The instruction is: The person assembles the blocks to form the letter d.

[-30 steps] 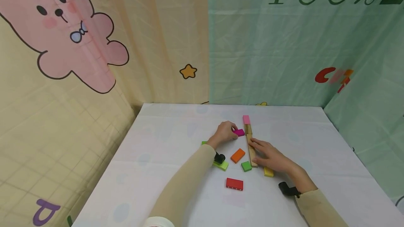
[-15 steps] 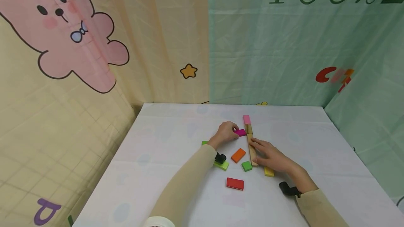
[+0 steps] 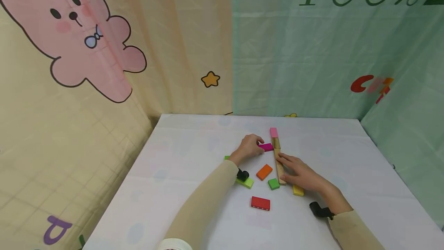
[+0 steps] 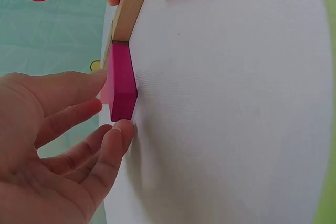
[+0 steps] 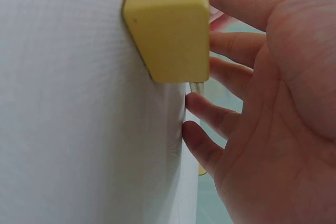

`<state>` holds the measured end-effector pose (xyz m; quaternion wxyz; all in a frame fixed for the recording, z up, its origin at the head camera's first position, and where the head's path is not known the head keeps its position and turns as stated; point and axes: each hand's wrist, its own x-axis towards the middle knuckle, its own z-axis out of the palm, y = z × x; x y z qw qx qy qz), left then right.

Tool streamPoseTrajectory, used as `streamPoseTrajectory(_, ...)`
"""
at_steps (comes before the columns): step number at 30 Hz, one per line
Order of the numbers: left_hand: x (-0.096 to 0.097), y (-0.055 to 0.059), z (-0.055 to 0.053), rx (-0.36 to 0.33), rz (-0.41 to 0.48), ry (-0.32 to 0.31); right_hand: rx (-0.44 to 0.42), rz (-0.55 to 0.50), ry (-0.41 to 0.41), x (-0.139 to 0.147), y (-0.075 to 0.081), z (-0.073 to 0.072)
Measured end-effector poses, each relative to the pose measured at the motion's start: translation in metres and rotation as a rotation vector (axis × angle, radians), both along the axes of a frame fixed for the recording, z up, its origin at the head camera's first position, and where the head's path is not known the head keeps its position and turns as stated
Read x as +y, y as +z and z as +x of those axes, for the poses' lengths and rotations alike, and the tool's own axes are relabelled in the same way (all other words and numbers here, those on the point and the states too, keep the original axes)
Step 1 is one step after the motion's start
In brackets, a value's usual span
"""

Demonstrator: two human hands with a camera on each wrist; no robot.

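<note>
My left hand (image 3: 248, 146) pinches the left end of a magenta block (image 3: 266, 147) between thumb and forefinger. The block's other end meets the left side of a row of pieces, as the left wrist view shows too. That row runs from a pink block (image 3: 273, 132) at the far end through a short olive-brown block (image 3: 276, 142) to a long plain wooden plank (image 3: 280, 172). My right hand (image 3: 301, 172) lies along the plank's right side, fingers spread and fairly straight, with fingertips and thumb touching it. Beneath the right palm sits a yellow block (image 5: 168, 35).
An orange block (image 3: 264, 172) and a green block (image 3: 273, 184) lie left of the plank. Nearer stands a red block (image 3: 260, 203). A lime block (image 3: 247, 183) and another green piece (image 3: 227, 157) are partly hidden by the left arm. All rest on a white-covered table (image 3: 194, 142).
The left hand has slid the magenta block slightly right, so its end now meets the row. The right hand stays on the plank. The head view has shifted a little.
</note>
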<state>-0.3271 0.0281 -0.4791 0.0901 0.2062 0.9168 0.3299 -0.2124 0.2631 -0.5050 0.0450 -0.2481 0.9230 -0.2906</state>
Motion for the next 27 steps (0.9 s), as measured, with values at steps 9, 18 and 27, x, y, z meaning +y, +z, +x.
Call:
streamPoseTrajectory(9, -0.012, 0.010, 0.000, 0.008, 0.045, 0.010, -0.007, 0.000, 0.003, 0.000, 0.001, 0.001)
streamPoseTrajectory(18, -0.022, 0.026, 0.005, 0.017, 0.081, -0.034, -0.002, 0.003, 0.021, 0.002, 0.000, 0.001)
streamPoseTrajectory(27, -0.036, 0.030, 0.011, 0.041, 0.070, -0.046, 0.015, -0.005, 0.038, 0.002, -0.001, -0.002)
